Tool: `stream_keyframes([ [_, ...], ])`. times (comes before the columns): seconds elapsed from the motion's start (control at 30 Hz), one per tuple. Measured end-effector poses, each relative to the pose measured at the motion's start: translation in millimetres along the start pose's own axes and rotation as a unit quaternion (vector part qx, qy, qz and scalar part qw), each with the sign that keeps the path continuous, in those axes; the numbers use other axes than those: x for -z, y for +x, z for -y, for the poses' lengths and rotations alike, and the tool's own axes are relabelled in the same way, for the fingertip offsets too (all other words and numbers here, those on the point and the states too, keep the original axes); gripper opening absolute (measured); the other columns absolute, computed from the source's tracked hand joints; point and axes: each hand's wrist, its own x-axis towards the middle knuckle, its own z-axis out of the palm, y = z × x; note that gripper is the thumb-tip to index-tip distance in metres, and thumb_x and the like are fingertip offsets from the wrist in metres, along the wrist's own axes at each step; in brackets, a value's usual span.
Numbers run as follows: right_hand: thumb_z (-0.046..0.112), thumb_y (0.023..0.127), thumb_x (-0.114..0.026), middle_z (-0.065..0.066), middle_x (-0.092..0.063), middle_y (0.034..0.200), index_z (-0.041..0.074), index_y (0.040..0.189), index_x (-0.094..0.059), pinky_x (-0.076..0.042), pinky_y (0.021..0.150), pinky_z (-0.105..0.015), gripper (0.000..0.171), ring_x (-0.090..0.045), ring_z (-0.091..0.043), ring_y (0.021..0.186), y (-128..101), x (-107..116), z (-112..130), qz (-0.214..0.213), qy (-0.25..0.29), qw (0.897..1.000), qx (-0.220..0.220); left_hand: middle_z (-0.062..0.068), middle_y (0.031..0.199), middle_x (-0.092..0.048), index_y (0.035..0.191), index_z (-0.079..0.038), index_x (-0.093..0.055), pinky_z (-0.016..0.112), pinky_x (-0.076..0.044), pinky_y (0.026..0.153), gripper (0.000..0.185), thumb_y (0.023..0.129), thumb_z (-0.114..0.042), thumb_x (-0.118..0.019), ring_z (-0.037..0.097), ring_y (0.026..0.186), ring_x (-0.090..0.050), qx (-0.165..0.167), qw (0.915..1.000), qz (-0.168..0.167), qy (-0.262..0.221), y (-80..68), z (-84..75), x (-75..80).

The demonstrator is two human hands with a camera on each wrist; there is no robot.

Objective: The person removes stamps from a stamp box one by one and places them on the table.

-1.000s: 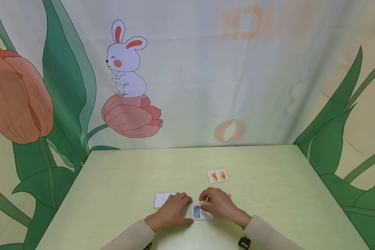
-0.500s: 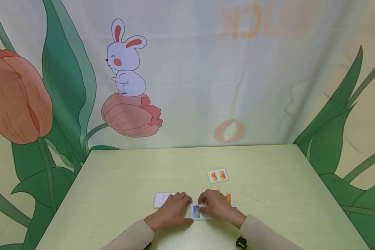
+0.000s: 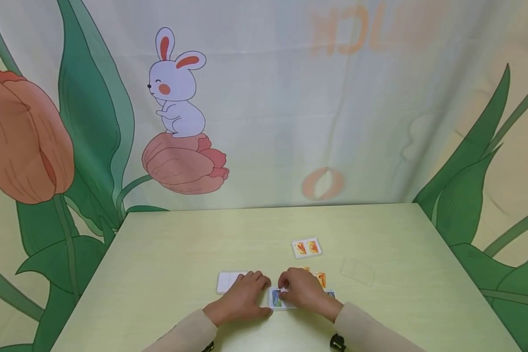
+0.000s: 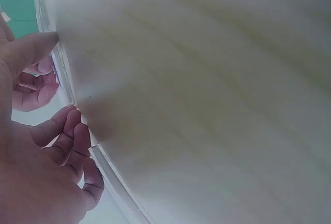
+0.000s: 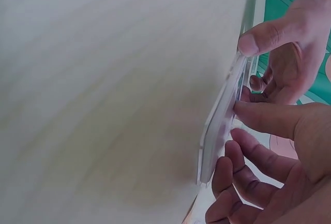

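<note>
A flat clear-edged card case [image 3: 283, 309] lies at the front middle of the table, a blue-green picture card [image 3: 276, 298] showing in its left half. My left hand [image 3: 242, 297] holds the case's left end, its thumb [image 5: 258, 40] at the near corner and fingertips [image 4: 71, 109] at the far one. Over the case, my right hand [image 3: 305, 288] has its thumb and bent forefinger close together at the picture card. In the right wrist view the right thumb [image 5: 258, 114] touches the case's top. The right hand covers the case's right half.
A white case [image 3: 229, 282] lies by my left fingers. Beyond my hands is a case with two orange food pictures [image 3: 306, 248]. An orange picture card [image 3: 320, 279] and a blue one [image 3: 331, 293] peek from behind my right hand. A clear plate [image 3: 358, 272] lies right.
My right hand has shifted slightly left, its forefinger drawing in toward the thumb. More of the orange and blue cards shows behind it. The left hand stays still.
</note>
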Motion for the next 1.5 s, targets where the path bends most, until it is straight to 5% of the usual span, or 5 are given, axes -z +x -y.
stream_keyframes([
  [0.67, 0.018, 0.077, -0.079, 0.007, -0.056, 0.074, 0.016, 0.081, -0.062, -0.037, 0.062, -0.025, 0.017, -0.046, -0.009, 0.068, 5.2, 4.1, 0.4, 0.035, 0.031, 0.999, -0.002, -0.004, 0.106, -0.057, 0.116, -0.014, -0.059, 0.032, -0.036, 0.081, 0.052, 0.077, -0.043, -0.077, 0.013, 0.095, -0.048, -0.008, 0.9999, -0.007, -0.002, -1.9, -2.6, 2.5],
  [1.1, 0.012, 0.080, -0.075, 0.008, -0.055, 0.066, 0.018, 0.072, -0.061, -0.037, 0.057, -0.022, 0.017, -0.046, -0.007, 0.062, 7.0, 0.4, -1.4, 0.003, 0.068, 0.998, 0.005, -0.006, 0.104, -0.055, 0.115, -0.015, -0.059, 0.032, -0.036, 0.082, 0.052, 0.077, -0.045, -0.077, 0.012, 0.095, -0.047, -0.008, 1.0000, -0.006, 0.002, -1.7, -0.9, 1.3],
  [1.5, 0.001, 0.080, -0.067, 0.005, -0.065, 0.070, 0.012, 0.078, -0.069, -0.043, 0.061, -0.022, 0.012, -0.052, -0.004, 0.064, 4.3, 6.2, -2.0, -0.009, 0.087, 0.995, 0.036, -0.007, 0.104, -0.054, 0.117, -0.015, -0.058, 0.033, -0.036, 0.084, 0.053, 0.078, -0.046, -0.076, 0.010, 0.094, -0.045, -0.002, 1.0000, 0.002, -0.006, -1.7, 0.5, 1.3],
])
